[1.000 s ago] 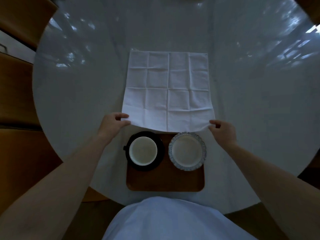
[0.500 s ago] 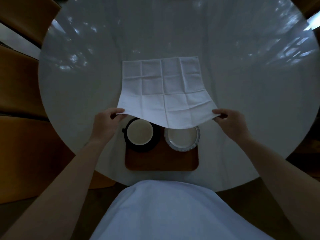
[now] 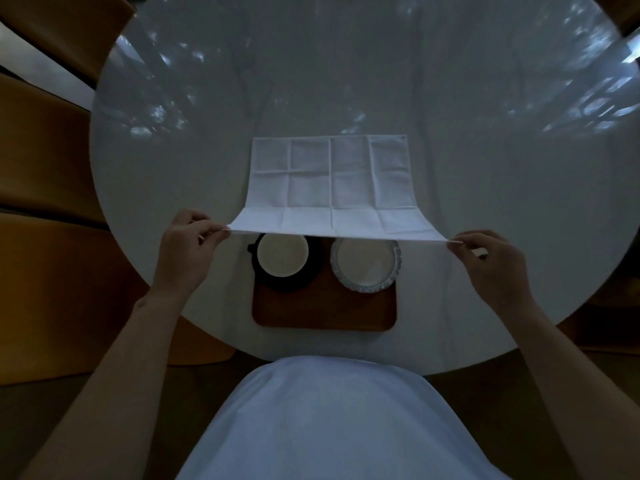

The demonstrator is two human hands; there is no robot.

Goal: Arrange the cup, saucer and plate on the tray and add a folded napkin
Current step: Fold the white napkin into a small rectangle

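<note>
The napkin (image 3: 330,188) is light, limp cloth that sags unless kept taut. The left hand (image 3: 185,249) and right hand (image 3: 491,263) each pinch a near corner; keep hold there while folding away from the hands.

1 napkin (image 3: 330,188), 1 cup (image 3: 282,255), 1 saucer (image 3: 287,280), 1 plate (image 3: 364,265), 1 tray (image 3: 323,315), 1 table (image 3: 519,168), 2 hands: left hand (image 3: 185,249), right hand (image 3: 491,268).

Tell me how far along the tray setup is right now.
Done: cup on its dark saucer and the plate sit on the tray. In hand: left hand and right hand pinch the napkin corners, near edge lifted. Left: finish folding, place it.
</note>
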